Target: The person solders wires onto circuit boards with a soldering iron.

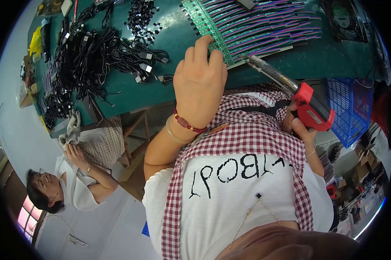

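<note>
My left hand [199, 80] rests at the near left edge of a green circuit board panel [207, 24], fingers bent down and close together. The fingertips are largely hidden, so what they pinch cannot be made out. Rows of thin striped wires [269, 30] run rightward from the panel. Wrapped round the handle of a red soldering gun [314, 110] is my right hand [300, 128], near my body. The gun's long metal barrel points up and left, its tip close to the panel's near edge.
Black cables with plugs [91, 60] are heaped on the left of the green table [169, 93]. Small black parts [142, 19] lie behind them. A blue plastic crate [349, 104] stands below the table's right side. Another person [80, 173] sits at the left end.
</note>
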A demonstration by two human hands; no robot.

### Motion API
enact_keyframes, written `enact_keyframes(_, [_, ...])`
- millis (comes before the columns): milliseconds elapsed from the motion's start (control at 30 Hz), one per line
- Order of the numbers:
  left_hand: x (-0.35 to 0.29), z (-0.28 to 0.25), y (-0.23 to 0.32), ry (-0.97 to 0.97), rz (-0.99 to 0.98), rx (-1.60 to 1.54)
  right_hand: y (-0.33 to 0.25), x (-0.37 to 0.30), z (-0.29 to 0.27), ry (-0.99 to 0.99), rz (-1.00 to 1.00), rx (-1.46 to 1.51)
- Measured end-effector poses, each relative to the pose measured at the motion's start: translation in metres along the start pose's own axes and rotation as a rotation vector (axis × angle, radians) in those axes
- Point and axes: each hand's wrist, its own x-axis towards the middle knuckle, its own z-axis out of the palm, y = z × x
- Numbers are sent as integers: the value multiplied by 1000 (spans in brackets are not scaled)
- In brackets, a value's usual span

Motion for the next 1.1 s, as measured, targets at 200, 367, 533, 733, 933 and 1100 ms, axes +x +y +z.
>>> enact_keyframes(200, [9, 4, -1, -3, 55, -52, 0, 17, 4, 29, -103, 125])
enact_keyframes(367, [2, 7, -10, 48, 62, -71, -4, 25, 13, 53, -112, 277])
enact_keyframes(533, [6, 13, -11, -15, 37, -308, 3, 18, 2, 55, -111, 282])
enact_keyframes(733, [0, 15, -6, 45, 42, -357, -2, 23, -3, 4, -142, 187])
enact_keyframes(933, [0, 14, -9, 51, 44, -368, -5, 30, 2, 11, -168, 166])
enact_keyframes(1100, [-3, 12, -13, 44, 70, -388, -2, 29, 0, 5, -178, 160])
